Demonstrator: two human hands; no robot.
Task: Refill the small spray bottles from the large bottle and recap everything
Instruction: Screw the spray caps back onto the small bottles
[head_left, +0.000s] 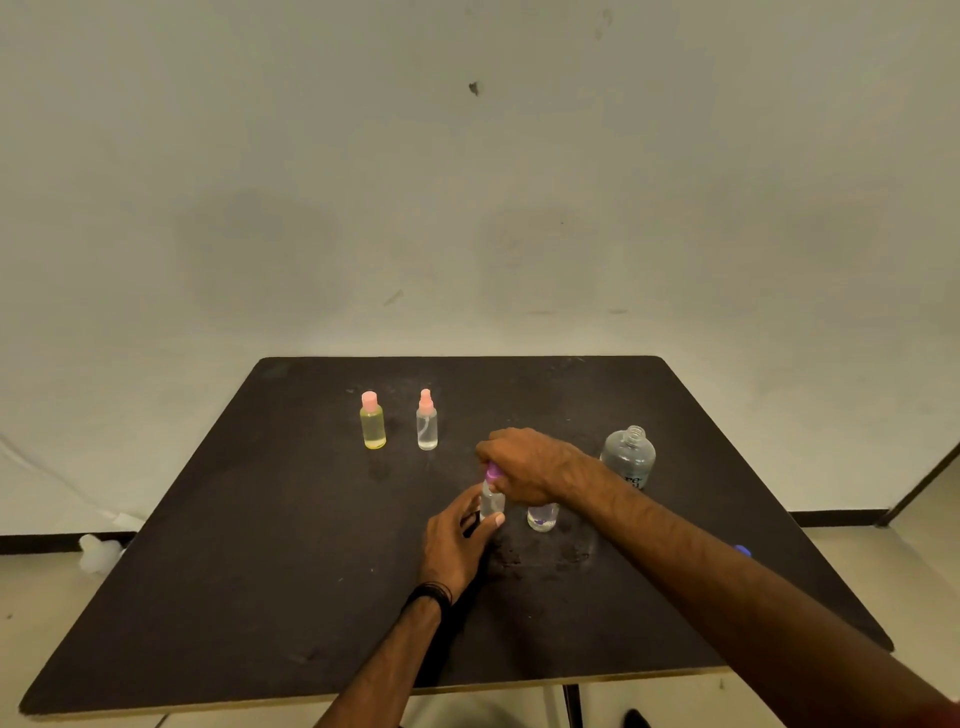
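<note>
Head view: purple cap going onto a small clear bottle, mid-table.

Your left hand (457, 540) wraps the body of the small clear bottle (491, 501), thumb and fingers curled round it; your right hand (524, 465) pinches the purple spray cap (492, 472) on its neck. The bottle looks like light, thin plastic, probably slick if wet, so grip the body low and twist only at the cap (squeezing may push liquid out). A second small bottle (542, 517) stands just beside it, under your right wrist. The large bottle (627, 457), uncapped, sits toward the table's (208, 597) right edge; it appears heavier, so take it round the shoulder. Two pink-capped bottles, yellow bottle (372, 423) and pink-capped spray bottle (426, 423), stand nearer the far edge.
</note>
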